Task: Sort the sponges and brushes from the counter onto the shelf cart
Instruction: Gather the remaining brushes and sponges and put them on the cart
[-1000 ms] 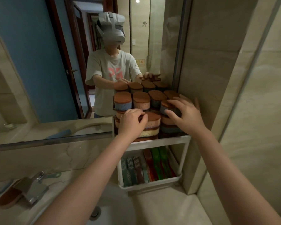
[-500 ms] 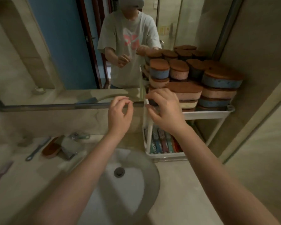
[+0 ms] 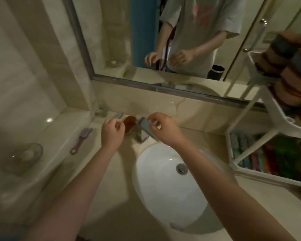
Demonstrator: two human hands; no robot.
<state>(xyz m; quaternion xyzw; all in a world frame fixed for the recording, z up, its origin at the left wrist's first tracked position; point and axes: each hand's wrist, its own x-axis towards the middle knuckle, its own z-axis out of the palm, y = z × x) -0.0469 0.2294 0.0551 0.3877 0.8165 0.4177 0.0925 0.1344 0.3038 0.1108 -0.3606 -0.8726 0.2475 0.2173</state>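
Observation:
A brown-topped sponge [image 3: 129,122] lies on the counter behind the tap, just past my left hand [image 3: 112,132], whose curled fingers hold nothing. My right hand [image 3: 164,130] hovers above the tap with its fingers apart and empty. A purple brush [image 3: 81,140] lies on the left ledge, and a grey brush [image 3: 118,115] rests near the wall. The white shelf cart [image 3: 276,115] stands at the right, with stacked sponges [image 3: 290,75] on its top shelf and several brushes [image 3: 261,153] on the lower one.
The white sink basin [image 3: 163,185] is below my arms, with the metal tap [image 3: 145,130] at its back. A glass dish [image 3: 24,155] sits on the left ledge and a small glass [image 3: 100,108] by the wall. The mirror [image 3: 163,40] runs across the back.
My view has swung left and down from the cart to the sink. Both hands have left the stacked sponges and moved over to the tap and the brown sponge.

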